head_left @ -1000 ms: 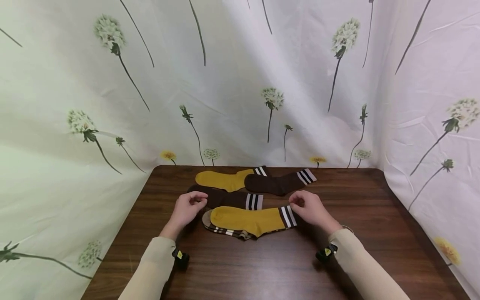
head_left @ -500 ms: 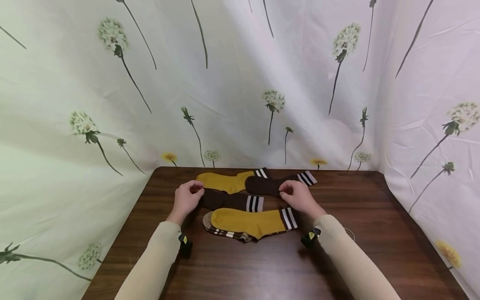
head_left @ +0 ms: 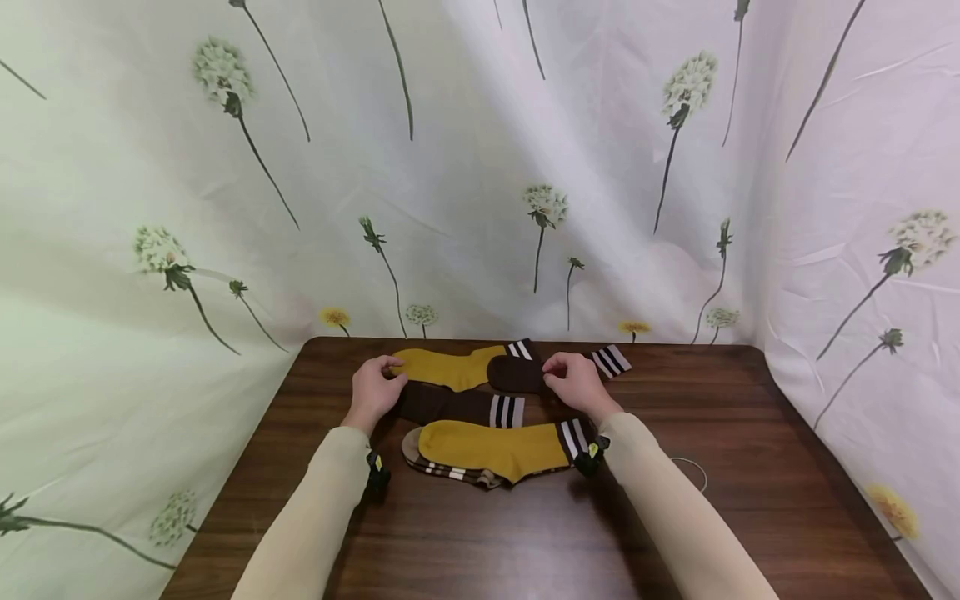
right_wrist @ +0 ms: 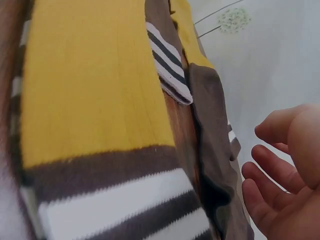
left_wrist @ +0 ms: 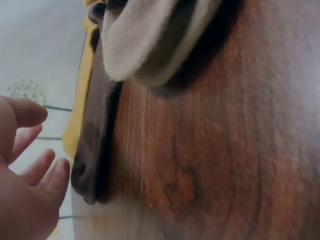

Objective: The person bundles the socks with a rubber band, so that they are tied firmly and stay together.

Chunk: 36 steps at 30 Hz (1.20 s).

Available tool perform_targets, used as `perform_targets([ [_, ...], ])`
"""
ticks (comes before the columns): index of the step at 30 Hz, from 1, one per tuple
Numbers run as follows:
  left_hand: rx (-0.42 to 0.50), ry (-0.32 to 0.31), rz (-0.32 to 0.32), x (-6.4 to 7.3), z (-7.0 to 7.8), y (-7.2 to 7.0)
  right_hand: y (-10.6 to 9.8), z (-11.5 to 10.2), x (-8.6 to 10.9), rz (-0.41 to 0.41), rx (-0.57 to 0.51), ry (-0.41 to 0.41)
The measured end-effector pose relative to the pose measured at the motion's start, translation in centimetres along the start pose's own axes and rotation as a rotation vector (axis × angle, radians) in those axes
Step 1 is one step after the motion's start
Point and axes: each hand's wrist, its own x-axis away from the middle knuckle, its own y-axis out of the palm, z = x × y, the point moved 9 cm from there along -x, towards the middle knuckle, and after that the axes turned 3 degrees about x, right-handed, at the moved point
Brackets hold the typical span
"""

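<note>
- left hand (head_left: 373,389): thumb and fingers spread apart at the toe end of the far yellow sock (head_left: 438,367), at the back of the table (head_left: 480,542).
- right hand (head_left: 579,383): thumb likewise parted from the fingers, over the middle of the far brown sock (head_left: 516,374); its pale, dark-striped cuff shows past my knuckles.
- whether my fingertips meet either fabric, i cannot tell; both wrist views catch the hands at the edge.
- far brown sock's toe overlaps the cuff end of the far yellow one.
- nearer brown sock (head_left: 450,405) lies in front of the far yellow sock, striped cuff to my right, toe end partly behind my left hand.
- closest to me: near yellow sock (head_left: 487,446), flat on top of a patterned sock (head_left: 412,447) with a tan toe.
- pale sleeves (head_left: 300,508) on both arms, a small black camera (head_left: 377,479) at each wrist.
- behind the table, white cloth (head_left: 457,167) printed with dandelions.
</note>
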Motion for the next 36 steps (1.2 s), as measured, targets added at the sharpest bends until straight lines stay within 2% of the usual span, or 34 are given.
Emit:
perform_targets([
  [5,0.015,-0.044,0.000,-0.5,-0.6,0.3,0.4,0.1,-1.1,0.002,0.009,0.029],
  [13,-0.019,-0.098,-0.054,-1.4,-1.6,0.8,1.4,-0.1,-2.9,-0.013,0.007,0.060],
  [21,-0.026,-0.132,-0.103,-1.7,-1.7,1.5,2.7,0.4,-4.0,-0.029,0.034,0.085],
  [29,0.017,-0.202,-0.113,-1.5,-1.4,1.5,3.7,0.5,-4.2,-0.096,0.060,0.118],
  [36,0.050,-0.211,-0.097,-1.4,-1.4,1.4,4.9,1.0,-4.7,-0.179,0.111,0.121],
])
